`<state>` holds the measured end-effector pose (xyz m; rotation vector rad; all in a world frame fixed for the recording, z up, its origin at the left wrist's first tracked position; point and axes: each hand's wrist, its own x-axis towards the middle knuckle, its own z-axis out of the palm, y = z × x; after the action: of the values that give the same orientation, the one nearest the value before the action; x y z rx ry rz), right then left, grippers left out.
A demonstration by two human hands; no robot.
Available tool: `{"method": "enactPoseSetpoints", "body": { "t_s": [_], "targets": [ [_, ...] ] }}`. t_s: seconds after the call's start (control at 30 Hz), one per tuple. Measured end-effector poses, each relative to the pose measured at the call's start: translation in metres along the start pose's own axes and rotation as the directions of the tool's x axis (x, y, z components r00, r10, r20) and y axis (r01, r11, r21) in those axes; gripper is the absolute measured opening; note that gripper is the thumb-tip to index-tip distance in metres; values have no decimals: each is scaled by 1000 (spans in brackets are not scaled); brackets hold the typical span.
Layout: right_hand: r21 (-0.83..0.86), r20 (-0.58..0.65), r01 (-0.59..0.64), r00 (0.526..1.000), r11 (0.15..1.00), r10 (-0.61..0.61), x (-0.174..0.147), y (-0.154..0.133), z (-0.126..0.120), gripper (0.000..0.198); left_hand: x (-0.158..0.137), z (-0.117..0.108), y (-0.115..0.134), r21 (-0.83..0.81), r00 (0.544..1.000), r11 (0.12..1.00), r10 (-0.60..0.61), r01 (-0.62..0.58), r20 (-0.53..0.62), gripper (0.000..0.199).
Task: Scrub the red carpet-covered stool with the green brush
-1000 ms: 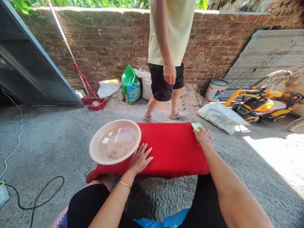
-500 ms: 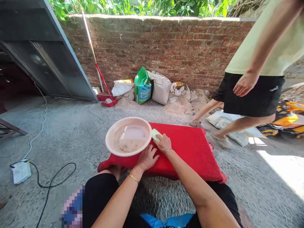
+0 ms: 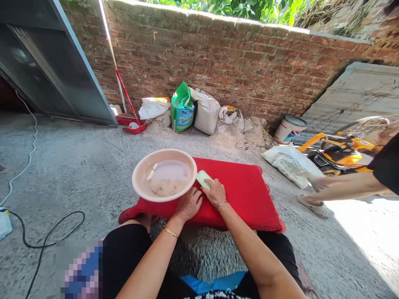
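Observation:
On a low table covered with red cloth (image 3: pixel 240 191) sits a pale pink basin (image 3: pixel 136 182), holding cloudy water with bits of dark sediment at the bottom. My right hand (image 3: pixel 215 193) grips a phone in a light green case (image 3: pixel 204 177), which lies flat on the cloth just right of the basin. Beside the basin's near right rim, my left hand (image 3: pixel 189 205) rests palm down on the cloth, its fingers loosely bent and nothing visible in them. Whether it touches the rim, I cannot tell.
Sacks (image 3: pixel 207 112) and a red dustpan (image 3: pixel 137 126) stand by the brick wall. A bucket (image 3: pixel 290 128), a flat sack (image 3: pixel 291 164) and a yellow-black machine (image 3: pixel 346 155) are at right. A person's leg (image 3: pixel 352 187) shows at the right edge. A black cable (image 3: pixel 46 241) lies left.
The other person has walked to the right, mostly out of view. My view has turned slightly right. Both hands stay in nearly the same place, and more of the phone shows.

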<state>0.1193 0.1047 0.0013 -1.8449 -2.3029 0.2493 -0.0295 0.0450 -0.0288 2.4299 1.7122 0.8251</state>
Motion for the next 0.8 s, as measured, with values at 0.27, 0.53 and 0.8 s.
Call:
{"method": "enactPoseSetpoints", "body": {
  "t_s": [0.27,0.53,0.8],
  "targets": [
    [-86,-71,-424,905,901,419,-25,110,-43,47,-2,2,-2,-53,998,998,26,-29,-53,18],
    [57,-88,-197,975,979,202,-50,54,-28,43,-17,-1,-1,-79,977,993,70,-87,-200,24],
    [-6,-35,-128,991,992,128,-53,30,-16,44,-20,0,-10,-107,928,983,100,-147,-359,17]
  ]
}}
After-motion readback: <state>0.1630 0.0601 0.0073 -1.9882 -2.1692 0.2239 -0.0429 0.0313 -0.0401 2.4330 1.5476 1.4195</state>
